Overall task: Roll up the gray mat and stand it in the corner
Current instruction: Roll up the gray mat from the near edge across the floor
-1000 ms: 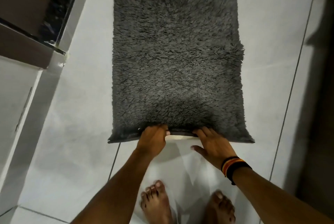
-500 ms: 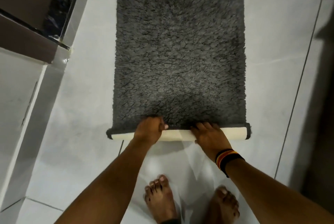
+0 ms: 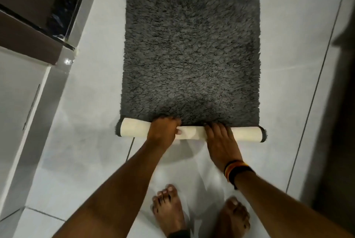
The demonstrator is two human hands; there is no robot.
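The gray shaggy mat [image 3: 192, 45] lies flat on the white tiled floor, stretching away from me. Its near end is curled over into a thin roll [image 3: 247, 134] that shows the cream backing. My left hand [image 3: 163, 130] grips the roll left of the middle, fingers curled over it. My right hand [image 3: 221, 139] presses on the roll just right of the middle, fingers tucked under the pile. A striped band is on my right wrist.
My two bare feet [image 3: 169, 211] stand on the floor tiles [image 3: 86, 141] just behind the roll. A white cabinet [image 3: 19, 103] and a dark brown surface [image 3: 25, 32] line the left side. A dark wall [image 3: 342, 122] runs along the right.
The near edge of the mat was lifted and folded over, then rolled forward a little. The cream backing now shows along the whole width, and both hands moved forward with it.
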